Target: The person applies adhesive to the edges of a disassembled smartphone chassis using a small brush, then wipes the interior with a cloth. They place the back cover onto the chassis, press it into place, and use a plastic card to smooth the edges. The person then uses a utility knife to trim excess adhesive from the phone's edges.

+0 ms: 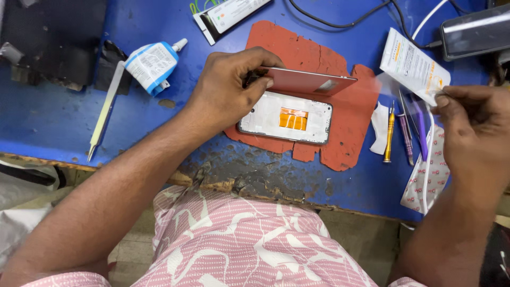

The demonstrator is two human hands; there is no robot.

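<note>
Here, the blue workbench (64,122), worn down to bare, chipped wood at its near edge, carries everything else. At its centre lies a cracked red mat (350,114). On the mat rests an opened phone body (286,119), pale inside, with an orange patch at its middle. My left hand (228,90) is closed around the left end of the thin reddish back panel (311,81), pinching it between thumb and fingers so that it stands tilted on its long edge just beyond the phone body. I judge this panel to be light, stiff and easily cracked or smudged; the edges are the safest grip, not the broad face.

At the right, my right hand (473,127) pinches a clear film (390,85) at one corner between thumb and fingertips. The film looks very light, limp and clingy, best held by a corner only. Just beyond it lies a white printed packet (411,64).

Between the mat and my right hand lie a yellow-handled screwdriver (389,133) and purple-handled tools (411,130). Far left, a white and blue tube (151,64) lies beside a long pale spudger (103,114). A dark phone (475,32) with cables sits at the far right.
</note>
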